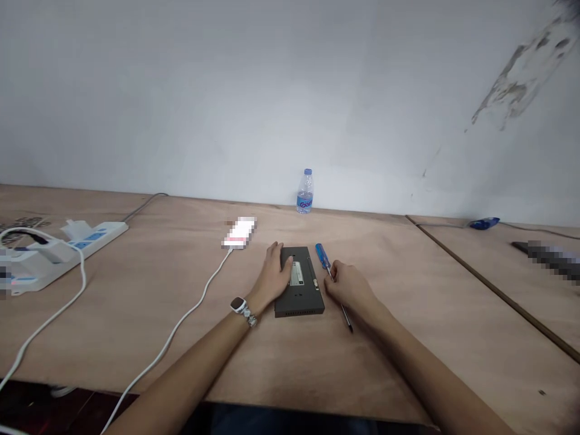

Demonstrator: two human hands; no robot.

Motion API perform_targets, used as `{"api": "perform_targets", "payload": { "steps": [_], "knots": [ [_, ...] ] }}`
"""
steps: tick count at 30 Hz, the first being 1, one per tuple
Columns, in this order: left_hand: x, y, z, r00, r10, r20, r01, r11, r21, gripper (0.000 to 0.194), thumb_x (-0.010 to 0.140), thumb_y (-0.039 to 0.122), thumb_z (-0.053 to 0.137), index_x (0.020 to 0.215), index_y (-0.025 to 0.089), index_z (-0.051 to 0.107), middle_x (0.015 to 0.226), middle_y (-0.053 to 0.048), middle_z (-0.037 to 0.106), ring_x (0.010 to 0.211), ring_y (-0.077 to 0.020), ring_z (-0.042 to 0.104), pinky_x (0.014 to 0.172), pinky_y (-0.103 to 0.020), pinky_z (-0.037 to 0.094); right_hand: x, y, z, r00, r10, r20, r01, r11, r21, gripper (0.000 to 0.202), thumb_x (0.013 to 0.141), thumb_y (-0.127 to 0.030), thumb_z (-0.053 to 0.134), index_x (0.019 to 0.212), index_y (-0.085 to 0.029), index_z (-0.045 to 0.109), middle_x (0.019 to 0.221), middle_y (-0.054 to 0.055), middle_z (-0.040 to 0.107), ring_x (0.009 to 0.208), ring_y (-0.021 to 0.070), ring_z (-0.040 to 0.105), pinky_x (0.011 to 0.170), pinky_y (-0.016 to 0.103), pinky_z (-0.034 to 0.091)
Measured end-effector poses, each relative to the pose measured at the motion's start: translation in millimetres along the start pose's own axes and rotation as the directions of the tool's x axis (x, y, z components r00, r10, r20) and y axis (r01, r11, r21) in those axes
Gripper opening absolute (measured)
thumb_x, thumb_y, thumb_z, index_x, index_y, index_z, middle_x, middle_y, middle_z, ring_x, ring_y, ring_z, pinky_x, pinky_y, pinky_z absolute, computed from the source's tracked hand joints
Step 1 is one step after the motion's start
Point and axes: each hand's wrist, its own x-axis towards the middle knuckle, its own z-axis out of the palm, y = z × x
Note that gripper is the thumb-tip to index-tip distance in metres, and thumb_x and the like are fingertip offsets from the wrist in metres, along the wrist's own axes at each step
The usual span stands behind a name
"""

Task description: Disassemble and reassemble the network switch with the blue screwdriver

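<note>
Nearest me, my forearms (190, 374) reach over the wooden table (172, 260) to a dark flat box (303, 300) lying there. My left hand (274, 275) rests on its left side, thumb spread from fingers. My right hand (351, 287) bends fingers onto the blue-handled screwdriver (322, 254) beside it; whether clamped, I can't tell. Beyond stands a bottle (305, 193).

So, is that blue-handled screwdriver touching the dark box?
Apart. The head view shows bare tabletop between the screwdriver and the dark box.
</note>
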Motion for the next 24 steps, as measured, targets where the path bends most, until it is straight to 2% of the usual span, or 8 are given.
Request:
{"api": "perform_targets", "payload": {
  "steps": [3,5,7,9,11,19,22,24],
  "knots": [
    [-8,1,11.6,0.999,-0.033,0.005,0.033,0.998,-0.046,0.053,0.095,0.034,0.055,0.144,0.016,0.046,0.160,-0.020,0.033,0.152,-0.0323,0.029,0.124,-0.053,0.026,-2,-2,-1,1.000,0.000,-0.023,-0.001,1.000,-0.017,0.014,0.089,-0.028,0.055,0.095,-0.017,0.062,0.083,0.011,0.069,0.069,0.0221,0.061,0.057,0.030,0.029],
    [-9,0,14.5,0.999,-0.039,-0.007,0.038,0.995,-0.088,0.051,0.095,0.031,0.055,0.143,0.018,0.046,0.160,-0.019,0.034,0.152,-0.0310,0.030,0.125,-0.053,0.025,-3,-5,-1,0.996,-0.050,-0.071,0.047,0.998,-0.047,0.021,0.093,-0.035,0.053,0.100,-0.017,0.062,0.094,0.013,0.067,0.075,0.0230,0.062,0.061,0.030,0.033],
    [-7,0,15.6,1.000,-0.027,0.000,0.027,0.993,-0.118,0.047,0.095,0.028,0.054,0.141,0.019,0.049,0.158,-0.018,0.038,0.150,-0.0295,0.032,0.125,-0.052,0.025,-5,-8,0,0.983,-0.154,-0.100,0.147,0.986,-0.080,0.029,0.096,-0.043,0.050,0.101,-0.018,0.063,0.106,0.015,0.064,0.088,0.0262,0.063,0.069,0.032,0.038],
    [-4,0,16.0,1.000,-0.005,0.025,0.008,0.989,-0.145,0.045,0.094,0.026,0.054,0.139,0.020,0.050,0.157,-0.016,0.040,0.150,-0.0280,0.034,0.125,-0.051,0.025,-7,-11,3,0.961,-0.260,-0.089,0.253,0.964,-0.086,0.034,0.098,-0.048,0.047,0.099,-0.018,0.064,0.111,0.016,0.061,0.100,0.0293,0.060,0.079,0.035,0.042],
    [-3,2,16.0,0.999,0.011,0.049,-0.003,0.984,-0.176,0.045,0.094,0.025,0.053,0.139,0.021,0.051,0.156,-0.015,0.042,0.149,-0.0265,0.035,0.125,-0.050,0.025,-8,-12,6,0.948,-0.311,-0.072,0.305,0.949,-0.080,0.037,0.099,-0.049,0.045,0.099,-0.017,0.064,0.111,0.018,0.060,0.104,0.0307,0.057,0.087,0.038,0.042],
    [-16,11,20.9,0.991,-0.130,0.033,0.133,0.977,-0.164,0.050,0.091,0.024,0.059,0.139,0.016,0.049,0.158,-0.019,0.039,0.150,-0.0309,0.032,0.125,-0.053,0.023,-12,-12,11,0.950,-0.304,-0.076,0.293,0.947,-0.130,0.037,0.101,-0.047,0.041,0.103,-0.016,0.061,0.115,0.019,0.060,0.107,0.0331,0.053,0.092,0.045,0.041],
    [-19,15,20.3,0.990,-0.135,0.028,0.138,0.966,-0.220,0.045,0.091,0.025,0.059,0.136,0.018,0.052,0.155,-0.017,0.044,0.149,-0.0295,0.036,0.125,-0.052,0.024,-13,-10,12,0.947,-0.307,-0.090,0.306,0.952,-0.023,0.030,0.099,-0.044,0.045,0.101,-0.017,0.060,0.116,0.018,0.059,0.108,0.0325,0.053,0.094,0.046,0.042],
    [-18,23,14.3,0.995,-0.095,-0.008,0.090,0.957,-0.276,0.042,0.094,0.028,0.058,0.135,0.021,0.052,0.156,-0.014,0.043,0.150,-0.0277,0.035,0.126,-0.050,0.024,-13,-9,9,0.943,-0.318,-0.102,0.332,0.925,0.184,0.026,0.098,-0.043,0.049,0.102,-0.018,0.057,0.116,0.017,0.060,0.107,0.0310,0.055,0.093,0.046,0.045]
  ]
}}
